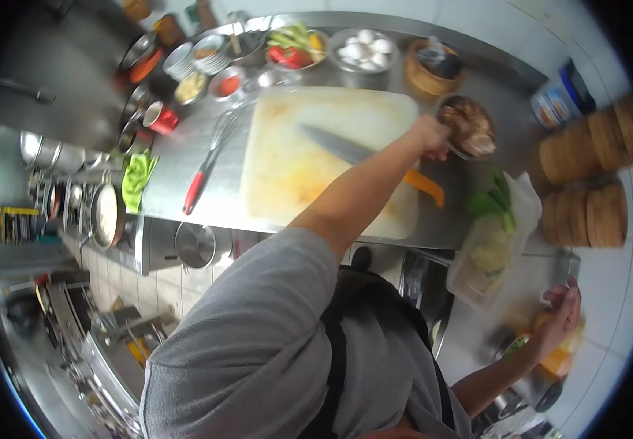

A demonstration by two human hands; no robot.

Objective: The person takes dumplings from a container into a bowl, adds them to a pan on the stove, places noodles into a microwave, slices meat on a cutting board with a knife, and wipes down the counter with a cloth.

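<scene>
My left hand (432, 137) reaches across the cutting board and has its fingers closed at the left rim of a bowl of raw meat (468, 124). Below that forearm, a chef's knife (334, 145) with an orange handle lies on the white cutting board (287, 132). Off to the right, my right hand (565, 311) is raised with fingers apart, holding nothing visible. Near it are orange-yellow containers (556, 360), partly hidden by the arm. Leafy greens (496, 201) lie over a clear plastic tub (470, 274) between my two hands.
Along the back stand a bowl of eggs (364, 51), a bowl of cut vegetables (294, 50) and a round wooden container (422, 79). A red-handled whisk (206, 161) and a green cloth (138, 179) lie left. Bamboo steamers (587, 216) are stacked by the right wall.
</scene>
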